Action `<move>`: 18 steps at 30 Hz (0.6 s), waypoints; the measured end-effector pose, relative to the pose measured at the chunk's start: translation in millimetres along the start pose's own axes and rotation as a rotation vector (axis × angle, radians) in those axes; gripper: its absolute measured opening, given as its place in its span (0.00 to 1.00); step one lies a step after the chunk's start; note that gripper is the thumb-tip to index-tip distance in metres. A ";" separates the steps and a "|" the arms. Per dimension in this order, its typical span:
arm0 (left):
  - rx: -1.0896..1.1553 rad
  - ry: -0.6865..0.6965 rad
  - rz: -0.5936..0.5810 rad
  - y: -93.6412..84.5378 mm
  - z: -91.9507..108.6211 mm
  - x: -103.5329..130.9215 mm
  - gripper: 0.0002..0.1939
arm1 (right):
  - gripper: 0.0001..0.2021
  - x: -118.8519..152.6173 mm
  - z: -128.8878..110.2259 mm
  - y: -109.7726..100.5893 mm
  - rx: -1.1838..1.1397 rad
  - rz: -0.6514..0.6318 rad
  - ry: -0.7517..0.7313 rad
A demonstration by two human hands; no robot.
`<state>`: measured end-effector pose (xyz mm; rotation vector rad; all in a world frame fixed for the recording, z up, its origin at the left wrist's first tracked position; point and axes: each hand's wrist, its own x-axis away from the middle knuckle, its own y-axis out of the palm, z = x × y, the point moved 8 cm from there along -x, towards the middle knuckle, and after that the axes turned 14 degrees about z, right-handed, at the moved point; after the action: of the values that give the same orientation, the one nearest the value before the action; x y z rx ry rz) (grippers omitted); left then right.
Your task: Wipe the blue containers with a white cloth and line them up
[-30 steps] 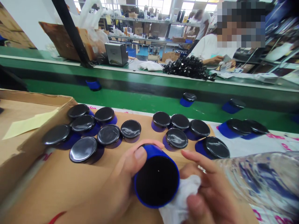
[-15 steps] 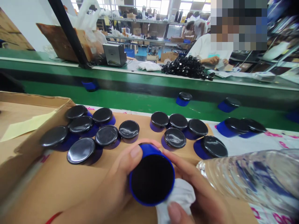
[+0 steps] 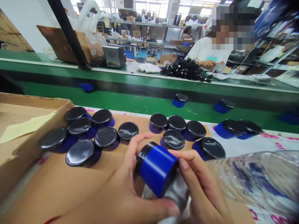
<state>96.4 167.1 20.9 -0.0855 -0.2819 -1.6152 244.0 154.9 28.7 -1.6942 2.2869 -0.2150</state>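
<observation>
My left hand (image 3: 121,193) grips a blue round speaker (image 3: 157,168) lying on its side, its black top end turned away from me. My right hand (image 3: 201,189) presses a white cloth (image 3: 174,196) against the speaker's near end and side. Just beyond my hands, several identical blue speakers with glossy black tops (image 3: 106,137) stand on a sheet of cardboard (image 3: 70,183), in one cluster at the left and another (image 3: 177,129) at the right.
A clear plastic bottle (image 3: 254,183) lies at the lower right. An open cardboard box (image 3: 21,124) is at the left. A green conveyor belt (image 3: 140,99) carries more blue speakers (image 3: 179,100). Beyond it a person in white works beside a pile of black cables (image 3: 187,68).
The speaker was end-on, its dark face toward me; my hands have turned it so its blue side faces up. The cloth now sits beneath its near end.
</observation>
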 end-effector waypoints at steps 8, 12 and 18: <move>-0.558 0.826 0.126 6.2 33.0 20.8 0.32 | 0.32 0.1 -14.3 3.9 0.028 -0.058 -0.331; -0.466 0.936 0.161 -0.1 48.1 25.2 0.33 | 0.24 8.5 6.3 24.3 -0.640 -0.213 0.411; -0.400 0.713 -0.111 6.2 37.1 22.2 0.44 | 0.08 25.0 23.0 29.0 -1.078 -0.277 0.812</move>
<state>96.7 153.9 62.6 0.2033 0.5948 -1.6863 218.1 140.9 -4.9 -2.8513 2.9942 0.4695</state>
